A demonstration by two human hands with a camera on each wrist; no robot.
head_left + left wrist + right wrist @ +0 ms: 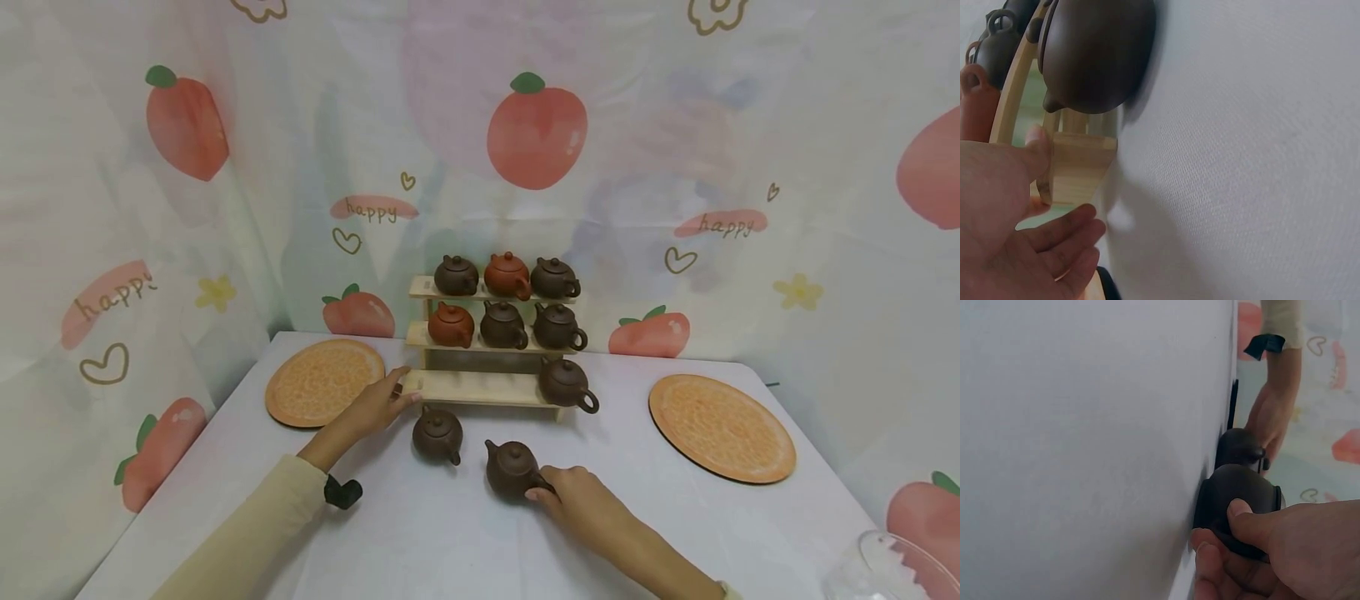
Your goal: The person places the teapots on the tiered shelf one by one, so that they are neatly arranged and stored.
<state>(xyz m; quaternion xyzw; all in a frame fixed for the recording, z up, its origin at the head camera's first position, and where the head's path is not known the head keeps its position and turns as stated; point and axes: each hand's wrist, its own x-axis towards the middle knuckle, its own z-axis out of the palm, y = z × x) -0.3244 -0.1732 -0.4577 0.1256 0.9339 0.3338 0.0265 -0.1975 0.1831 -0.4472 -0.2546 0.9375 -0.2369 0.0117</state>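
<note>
My right hand point(588, 504) grips a dark brown teapot point(512, 471) by its handle, low over the white table, spout toward the back left. In the right wrist view the thumb lies against the handle side of this teapot point(1244, 487). My left hand point(377, 406) is at the left end of the wooden tiered shelf point(472, 387); the left wrist view has its thumb and index finger pinching the end of the lowest board point(1047, 169), other fingers extended. Another dark teapot point(437, 435) stands on the table before the shelf. One dark teapot point(566, 383) sits at the lowest tier's right end.
Dark and reddish teapots fill the two upper tiers, among them a reddish teapot point(507, 275) at top middle. Round orange-patterned mats point(322, 383) lie left and right of the shelf. A clear container point(877, 567) stands at the front right corner. Printed cloth hangs behind.
</note>
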